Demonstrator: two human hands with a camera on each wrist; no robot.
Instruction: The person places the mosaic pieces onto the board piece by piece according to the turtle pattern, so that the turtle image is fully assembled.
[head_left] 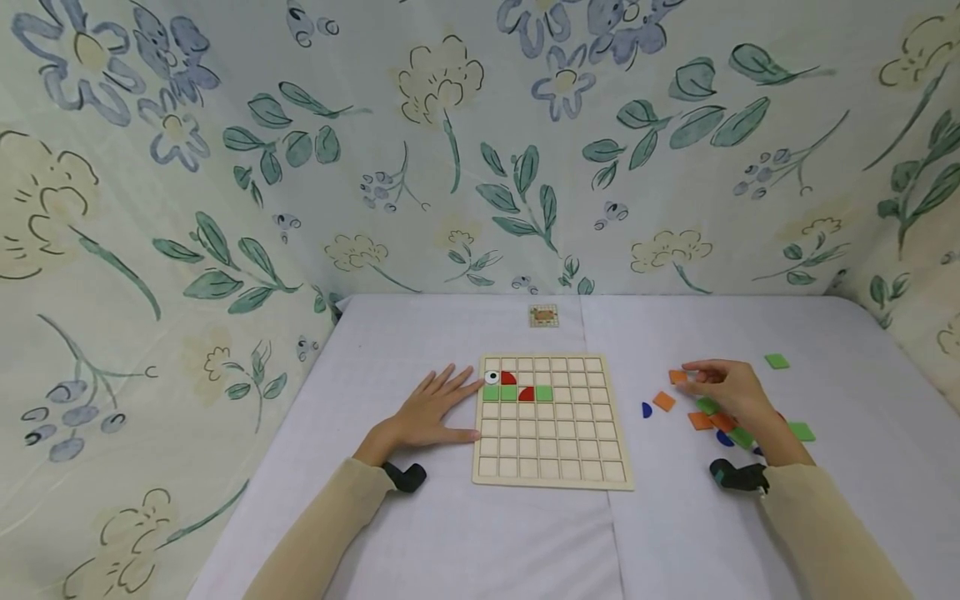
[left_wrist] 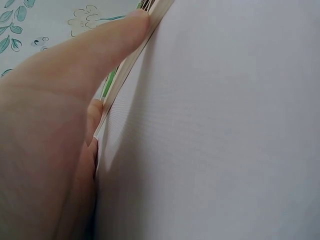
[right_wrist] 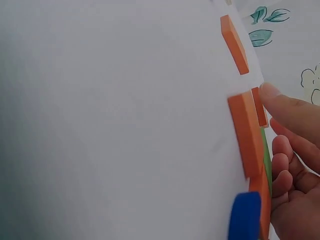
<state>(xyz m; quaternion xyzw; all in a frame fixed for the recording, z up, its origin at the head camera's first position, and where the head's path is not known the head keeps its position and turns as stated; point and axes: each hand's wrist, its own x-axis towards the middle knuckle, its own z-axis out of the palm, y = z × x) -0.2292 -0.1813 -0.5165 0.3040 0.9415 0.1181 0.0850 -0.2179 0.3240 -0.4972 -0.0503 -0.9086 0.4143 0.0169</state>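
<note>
A wooden grid board [head_left: 555,450] lies flat on the table. In its upper left cells sit a white eye piece [head_left: 492,377], red quarter-round pieces [head_left: 527,393] and green square tiles [head_left: 543,393]. My left hand [head_left: 427,412] lies spread beside the board, with its thumb [left_wrist: 115,37] and fingertips touching the left edge. To the right of the board, my right hand [head_left: 727,387] pinches an orange square tile [head_left: 677,377] by its right side, between thumb and index finger. That tile [right_wrist: 259,106] is partly hidden by the thumb in the right wrist view.
Under and around the right hand lie loose orange tiles [head_left: 663,401], green tiles [head_left: 802,431] and blue half-round pieces [head_left: 647,410]. One green tile [head_left: 777,361] lies apart, farther right. A small picture card [head_left: 543,316] is behind the board. Flowered cloth [head_left: 450,208] hangs at the back.
</note>
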